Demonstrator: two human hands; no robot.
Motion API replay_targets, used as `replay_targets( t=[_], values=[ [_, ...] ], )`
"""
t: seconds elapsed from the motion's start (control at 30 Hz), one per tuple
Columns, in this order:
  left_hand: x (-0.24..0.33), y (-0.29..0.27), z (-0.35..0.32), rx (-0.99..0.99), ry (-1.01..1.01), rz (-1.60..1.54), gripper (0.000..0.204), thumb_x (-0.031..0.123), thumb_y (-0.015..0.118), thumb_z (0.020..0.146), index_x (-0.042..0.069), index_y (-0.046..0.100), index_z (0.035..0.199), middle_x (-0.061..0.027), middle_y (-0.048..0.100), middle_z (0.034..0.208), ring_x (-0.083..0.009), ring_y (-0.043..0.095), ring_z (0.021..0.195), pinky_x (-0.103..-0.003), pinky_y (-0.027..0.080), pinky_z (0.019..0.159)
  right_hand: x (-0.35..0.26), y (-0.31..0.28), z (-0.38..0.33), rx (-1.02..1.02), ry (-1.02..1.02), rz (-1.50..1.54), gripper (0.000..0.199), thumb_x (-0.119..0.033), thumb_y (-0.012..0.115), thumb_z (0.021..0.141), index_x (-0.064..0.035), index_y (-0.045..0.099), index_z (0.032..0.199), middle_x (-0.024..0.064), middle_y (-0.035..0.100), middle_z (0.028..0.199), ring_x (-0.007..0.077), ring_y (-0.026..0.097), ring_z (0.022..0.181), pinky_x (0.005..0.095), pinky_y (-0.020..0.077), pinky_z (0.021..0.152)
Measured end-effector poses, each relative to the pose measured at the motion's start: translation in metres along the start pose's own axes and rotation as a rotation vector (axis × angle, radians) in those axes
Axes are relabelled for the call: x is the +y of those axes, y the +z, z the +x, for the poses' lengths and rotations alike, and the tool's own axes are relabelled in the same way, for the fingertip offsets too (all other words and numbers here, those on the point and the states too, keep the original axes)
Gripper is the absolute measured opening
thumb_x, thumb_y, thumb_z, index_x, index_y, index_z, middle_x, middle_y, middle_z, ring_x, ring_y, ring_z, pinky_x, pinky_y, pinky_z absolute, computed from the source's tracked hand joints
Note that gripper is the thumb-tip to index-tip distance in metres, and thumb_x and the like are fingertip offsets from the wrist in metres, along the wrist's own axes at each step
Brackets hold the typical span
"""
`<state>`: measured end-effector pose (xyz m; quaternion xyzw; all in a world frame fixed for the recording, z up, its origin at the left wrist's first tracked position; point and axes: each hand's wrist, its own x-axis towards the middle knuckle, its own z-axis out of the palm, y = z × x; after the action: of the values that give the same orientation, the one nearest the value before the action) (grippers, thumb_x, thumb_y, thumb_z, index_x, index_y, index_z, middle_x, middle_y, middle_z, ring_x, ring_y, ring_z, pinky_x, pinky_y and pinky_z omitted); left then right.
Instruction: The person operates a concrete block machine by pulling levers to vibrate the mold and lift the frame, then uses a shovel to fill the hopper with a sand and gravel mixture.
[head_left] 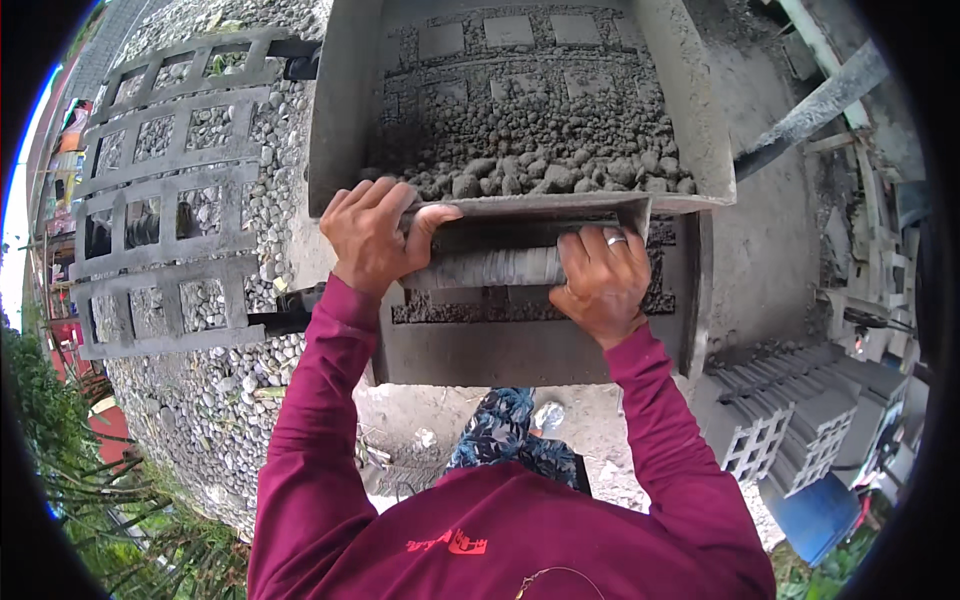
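A wide grey metal box (705, 115) with lumpy grey concrete mix (520, 160) in it lies in front of me. My left hand (378, 235) grips the left part of its near rim, fingers over the edge and thumb along it. Below that rim runs a tape-wrapped handle bar (490, 268), and my right hand (605, 280), with a ring on one finger, is closed round its right end. Underneath, a metal block mould (500, 352) shows slots filled with mix. The box hides the mould's far part.
Slotted grey pallets (165, 265) lie on gravel (200, 420) at my left. A metal pole (810, 110) slants in at the right. Hollow concrete blocks (760, 440) and a blue container (810, 520) stand at lower right.
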<state>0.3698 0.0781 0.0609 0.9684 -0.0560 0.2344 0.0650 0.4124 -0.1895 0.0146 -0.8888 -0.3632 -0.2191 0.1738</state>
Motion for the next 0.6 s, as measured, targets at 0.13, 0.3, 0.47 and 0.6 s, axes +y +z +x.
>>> replay_targets(
  t=[0.13,0.3,0.47,0.6],
  values=[
    [-0.056,0.064,0.116,0.029,-0.099,0.043,0.051,0.061,0.066,0.085,0.011,0.074,0.085,-0.0076,0.066,0.069,-0.0286,0.067,0.069,-0.040,0.050,0.065,0.074,0.060,0.105,0.117,-0.028,-0.092,0.013,-0.012,0.062,0.057,-0.0122,0.056,0.069,0.0042,0.056,0.068,0.0229,0.057,0.065,0.0356,0.0418,0.066],
    [-0.097,0.082,0.204,-0.141,-0.218,0.126,0.080,0.083,0.041,0.085,0.013,0.078,0.097,-0.0190,0.073,0.090,-0.0377,0.071,0.088,-0.049,0.053,0.082,0.113,0.088,0.193,-0.105,0.044,-0.150,0.017,-0.015,0.063,0.071,-0.0100,0.069,0.086,0.0108,0.070,0.086,0.0281,0.070,0.083,0.0391,0.0507,0.079],
    [-0.061,0.047,0.160,-0.212,-0.269,0.067,0.083,0.084,0.040,0.085,0.014,0.076,0.110,-0.0210,0.072,0.101,-0.0389,0.066,0.104,-0.050,0.046,0.095,0.087,0.039,0.160,-0.516,0.160,-0.116,0.027,-0.015,0.062,0.071,-0.0113,0.072,0.096,0.0141,0.074,0.097,0.0290,0.072,0.092,0.0402,0.0547,0.082],
    [0.019,-0.014,0.034,-0.336,-0.256,-0.023,0.070,0.075,0.048,0.089,0.010,0.074,0.088,-0.0181,0.072,0.086,-0.0372,0.070,0.090,-0.050,0.050,0.082,0.023,-0.025,0.038,-0.634,0.124,-0.043,0.020,-0.014,0.062,0.066,-0.0102,0.073,0.083,0.0147,0.074,0.081,0.0307,0.073,0.076,0.0396,0.0556,0.072]
  ],
)
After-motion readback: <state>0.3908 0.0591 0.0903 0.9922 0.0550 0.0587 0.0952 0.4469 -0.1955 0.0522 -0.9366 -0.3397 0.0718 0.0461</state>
